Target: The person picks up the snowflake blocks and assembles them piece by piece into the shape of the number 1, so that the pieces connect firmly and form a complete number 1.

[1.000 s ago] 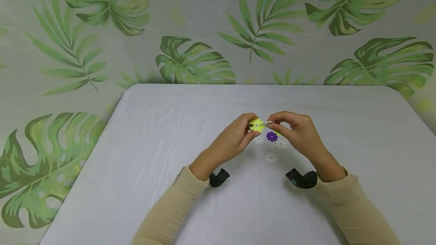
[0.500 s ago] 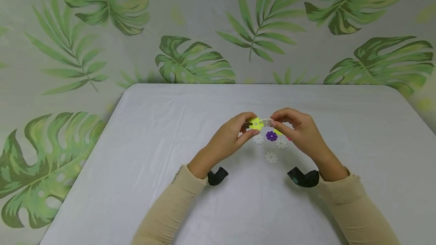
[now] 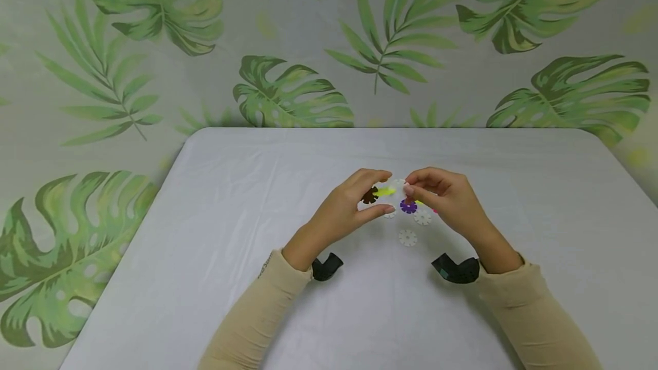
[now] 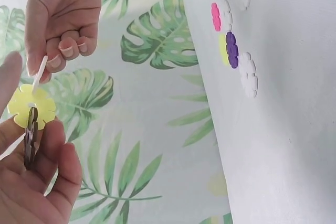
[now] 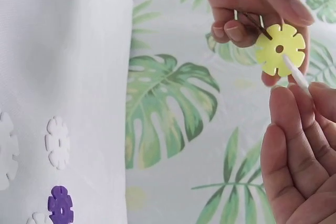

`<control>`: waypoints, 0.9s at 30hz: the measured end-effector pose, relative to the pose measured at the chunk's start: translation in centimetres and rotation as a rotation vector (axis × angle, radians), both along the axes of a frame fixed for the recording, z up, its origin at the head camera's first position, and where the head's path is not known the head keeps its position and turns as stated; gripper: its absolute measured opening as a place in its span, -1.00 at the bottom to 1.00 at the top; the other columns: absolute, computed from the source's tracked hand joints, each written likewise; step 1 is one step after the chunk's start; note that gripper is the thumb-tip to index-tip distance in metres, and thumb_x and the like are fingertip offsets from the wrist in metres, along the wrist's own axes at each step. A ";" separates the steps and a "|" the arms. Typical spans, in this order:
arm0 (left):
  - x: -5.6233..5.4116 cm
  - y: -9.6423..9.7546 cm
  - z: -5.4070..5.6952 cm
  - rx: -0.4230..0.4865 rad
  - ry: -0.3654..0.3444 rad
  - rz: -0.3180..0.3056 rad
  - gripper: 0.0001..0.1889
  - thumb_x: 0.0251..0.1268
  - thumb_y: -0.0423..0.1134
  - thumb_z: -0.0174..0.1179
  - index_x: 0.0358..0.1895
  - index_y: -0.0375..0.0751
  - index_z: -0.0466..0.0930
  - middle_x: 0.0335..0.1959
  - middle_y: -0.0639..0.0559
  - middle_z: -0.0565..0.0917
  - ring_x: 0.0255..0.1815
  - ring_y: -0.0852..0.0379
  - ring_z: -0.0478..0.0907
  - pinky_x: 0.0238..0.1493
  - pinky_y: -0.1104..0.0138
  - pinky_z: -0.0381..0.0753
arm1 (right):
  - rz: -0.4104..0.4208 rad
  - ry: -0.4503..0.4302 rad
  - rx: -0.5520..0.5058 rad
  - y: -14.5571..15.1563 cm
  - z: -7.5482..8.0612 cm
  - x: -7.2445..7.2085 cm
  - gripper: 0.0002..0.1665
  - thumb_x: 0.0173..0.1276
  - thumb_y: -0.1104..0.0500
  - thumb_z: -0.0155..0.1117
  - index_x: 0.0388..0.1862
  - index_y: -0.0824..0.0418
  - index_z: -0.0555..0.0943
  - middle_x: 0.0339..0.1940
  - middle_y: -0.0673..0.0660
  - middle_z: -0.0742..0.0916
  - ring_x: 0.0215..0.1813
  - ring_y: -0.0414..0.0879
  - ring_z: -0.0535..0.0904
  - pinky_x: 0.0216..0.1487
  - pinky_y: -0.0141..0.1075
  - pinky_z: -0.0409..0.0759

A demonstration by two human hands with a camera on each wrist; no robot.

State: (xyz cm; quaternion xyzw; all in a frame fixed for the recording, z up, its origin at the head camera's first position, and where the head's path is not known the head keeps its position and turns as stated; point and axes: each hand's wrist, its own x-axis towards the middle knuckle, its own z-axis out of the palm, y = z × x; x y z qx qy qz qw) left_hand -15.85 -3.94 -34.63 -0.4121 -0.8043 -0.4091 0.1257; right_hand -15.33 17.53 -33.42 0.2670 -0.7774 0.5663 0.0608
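Observation:
Above the table, three slotted flower-shaped discs are joined in a row: a brown disc (image 3: 369,195), a yellow disc (image 3: 384,192) and a white disc (image 3: 398,185). My right hand (image 3: 447,193) pinches the white disc between thumb and fingers; the right wrist view shows this white disc (image 5: 297,74) edge-on, slotted into the yellow disc (image 5: 268,56). My left hand (image 3: 349,198) has its thumb and fingers spread around the brown and yellow end. In the left wrist view the brown disc (image 4: 30,140) stands edge-on in front of the left fingers.
On the white-covered table (image 3: 231,216), below the hands, lie loose discs: a purple disc (image 3: 408,206), white discs such as this white one (image 3: 408,238), and partly hidden yellow and pink ones. Black wrist cameras (image 3: 327,267) hang under both sleeves. A leaf-patterned backdrop (image 3: 293,96) stands behind.
My left thumb and fingers have spread apart from the yellow disc they held. The joined discs have turned, so the yellow one now shows nearly edge-on and the brown one faces the head camera.

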 end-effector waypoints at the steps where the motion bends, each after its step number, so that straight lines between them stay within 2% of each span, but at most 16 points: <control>1: 0.0 0.0 0.0 -0.005 0.018 0.001 -0.47 0.11 -0.19 0.26 0.14 -0.26 0.35 0.02 -0.01 0.44 -0.30 0.27 0.40 -0.23 0.57 0.40 | 0.006 -0.017 -0.007 0.0 0.0 0.0 -0.90 0.19 0.41 0.20 -0.29 0.38 0.56 -0.44 0.24 0.65 -0.44 -0.04 0.61 -0.34 -0.34 0.58; 10: 0.1 0.3 -0.2 -0.023 0.171 0.038 -0.49 0.06 -0.19 0.29 0.09 -0.27 0.39 -0.07 -0.06 0.49 -0.31 0.25 0.40 -0.26 0.61 0.38 | 0.043 -0.086 -0.061 -0.5 -0.5 0.1 -0.88 0.19 0.41 0.20 -0.27 0.44 0.54 -0.44 0.30 0.65 -0.45 -0.01 0.63 -0.35 -0.26 0.59; 18: 0.0 0.5 -0.6 0.008 0.211 0.078 -0.62 0.06 -0.22 0.29 -0.04 -0.27 0.49 -0.18 0.00 0.54 -0.37 0.25 0.41 -0.33 0.60 0.37 | 0.056 -0.097 -0.063 -0.7 -0.7 0.1 -0.86 0.20 0.40 0.19 -0.24 0.43 0.54 -0.42 0.24 0.66 -0.43 0.03 0.63 -0.34 -0.25 0.59; 23: -0.2 0.4 -0.8 0.008 0.227 0.084 -0.63 0.08 -0.22 0.28 -0.05 -0.28 0.50 -0.21 0.00 0.56 -0.36 0.27 0.39 -0.33 0.61 0.36 | 0.036 -0.031 -0.031 -0.4 -0.4 0.0 -0.78 0.18 0.43 0.20 -0.16 0.37 0.55 -0.32 0.22 0.65 -0.33 -0.07 0.62 -0.30 -0.33 0.58; 27: -0.3 0.3 -0.8 0.010 0.227 0.086 -0.62 0.08 -0.19 0.28 -0.04 -0.27 0.49 -0.23 0.00 0.56 -0.34 0.25 0.41 -0.33 0.61 0.37 | 0.035 0.051 -0.006 0.2 -0.2 -0.1 -0.66 0.15 0.49 0.20 -0.05 0.40 0.50 -0.19 0.27 0.62 -0.17 -0.12 0.59 -0.17 -0.40 0.53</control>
